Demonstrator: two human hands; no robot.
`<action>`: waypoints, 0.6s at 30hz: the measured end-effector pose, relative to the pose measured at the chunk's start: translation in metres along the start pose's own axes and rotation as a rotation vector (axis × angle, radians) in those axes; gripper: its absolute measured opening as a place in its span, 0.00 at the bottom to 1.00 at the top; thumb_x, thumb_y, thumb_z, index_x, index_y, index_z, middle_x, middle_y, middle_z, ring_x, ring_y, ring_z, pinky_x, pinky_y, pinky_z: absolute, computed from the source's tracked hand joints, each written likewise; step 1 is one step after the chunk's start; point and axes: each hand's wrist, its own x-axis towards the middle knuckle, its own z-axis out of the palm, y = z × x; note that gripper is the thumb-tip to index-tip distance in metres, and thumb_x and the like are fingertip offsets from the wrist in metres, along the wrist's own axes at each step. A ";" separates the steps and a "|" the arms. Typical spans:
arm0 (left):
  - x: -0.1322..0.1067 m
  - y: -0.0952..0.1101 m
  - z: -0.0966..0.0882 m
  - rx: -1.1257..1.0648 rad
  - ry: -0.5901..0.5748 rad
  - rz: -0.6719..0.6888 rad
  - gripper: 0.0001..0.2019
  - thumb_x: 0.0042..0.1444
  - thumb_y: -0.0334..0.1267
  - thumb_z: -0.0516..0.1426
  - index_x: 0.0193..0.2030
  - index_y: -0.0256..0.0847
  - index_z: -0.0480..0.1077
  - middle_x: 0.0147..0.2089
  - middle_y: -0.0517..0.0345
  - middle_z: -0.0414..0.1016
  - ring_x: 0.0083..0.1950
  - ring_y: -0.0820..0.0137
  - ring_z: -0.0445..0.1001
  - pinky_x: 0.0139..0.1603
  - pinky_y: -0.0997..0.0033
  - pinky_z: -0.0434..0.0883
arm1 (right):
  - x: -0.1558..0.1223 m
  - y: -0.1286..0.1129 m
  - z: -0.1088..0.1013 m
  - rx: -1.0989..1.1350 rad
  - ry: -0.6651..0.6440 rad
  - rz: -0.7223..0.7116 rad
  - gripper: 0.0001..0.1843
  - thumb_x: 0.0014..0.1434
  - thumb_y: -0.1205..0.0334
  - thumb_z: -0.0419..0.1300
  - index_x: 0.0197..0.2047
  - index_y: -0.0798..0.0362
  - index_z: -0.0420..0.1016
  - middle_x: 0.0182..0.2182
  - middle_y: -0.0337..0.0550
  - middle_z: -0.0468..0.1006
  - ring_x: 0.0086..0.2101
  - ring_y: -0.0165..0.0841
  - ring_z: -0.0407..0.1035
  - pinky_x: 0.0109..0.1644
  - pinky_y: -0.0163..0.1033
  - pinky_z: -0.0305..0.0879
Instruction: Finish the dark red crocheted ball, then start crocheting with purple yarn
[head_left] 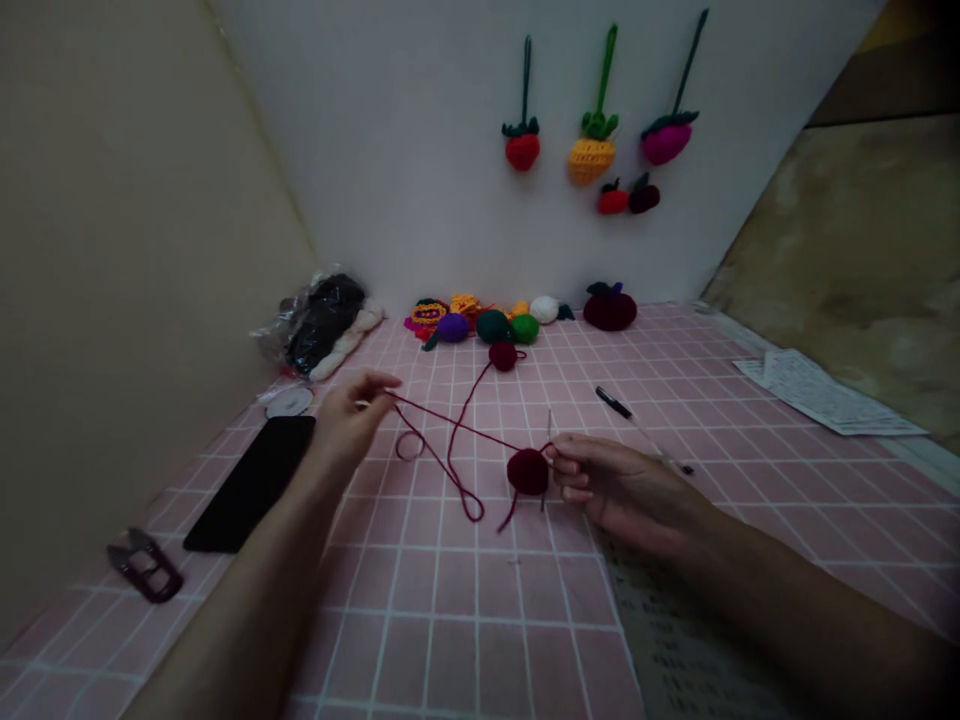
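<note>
Head view: crochet at a pink checked tabletop

Right hand grips narrowly; left hand pinches. Held at the right fingertips, near the tabletop's middle: a round burgundy piece. A burgundy ball lies farther back. One slim hook stands upright at the piece; thin yarn runs taut to the left fingertips.

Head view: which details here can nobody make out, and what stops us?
All in the head view:
1. Writing on the papers at right: too small and blurred.
2. Middle of the thin metal tool: hidden where the nearer dark red ball and right hand meet.
3. Rest of the lower sheet: covered by the right forearm, cut off by the bottom edge.
</note>
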 end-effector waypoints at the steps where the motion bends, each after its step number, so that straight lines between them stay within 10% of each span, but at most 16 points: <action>1: 0.007 -0.006 -0.008 0.106 0.137 0.034 0.07 0.51 0.36 0.55 0.38 0.40 0.71 0.36 0.57 0.72 0.37 0.68 0.70 0.43 0.66 0.68 | 0.001 0.002 0.000 0.005 0.004 0.007 0.05 0.50 0.69 0.69 0.28 0.59 0.77 0.27 0.38 0.68 0.25 0.22 0.56 0.24 0.28 0.56; 6: 0.014 -0.022 -0.017 0.568 0.094 0.116 0.15 0.46 0.27 0.54 0.42 0.40 0.70 0.48 0.47 0.71 0.54 0.54 0.68 0.54 0.52 0.66 | 0.002 0.009 0.001 0.013 -0.003 0.106 0.04 0.55 0.68 0.66 0.32 0.61 0.79 0.30 0.43 0.72 0.26 0.21 0.61 0.25 0.25 0.61; 11: -0.023 0.015 0.019 0.530 0.090 0.402 0.19 0.48 0.22 0.50 0.47 0.39 0.70 0.54 0.46 0.69 0.60 0.57 0.65 0.61 0.52 0.61 | 0.001 0.012 0.004 -0.005 -0.070 0.148 0.05 0.57 0.67 0.64 0.34 0.59 0.81 0.31 0.45 0.74 0.27 0.24 0.63 0.26 0.26 0.64; 18: -0.068 0.036 0.064 0.034 -0.683 0.380 0.18 0.58 0.31 0.52 0.56 0.40 0.66 0.50 0.52 0.75 0.47 0.68 0.74 0.47 0.68 0.70 | -0.001 0.016 0.007 -0.063 -0.121 0.121 0.06 0.58 0.63 0.65 0.33 0.57 0.82 0.29 0.43 0.74 0.27 0.23 0.64 0.29 0.26 0.63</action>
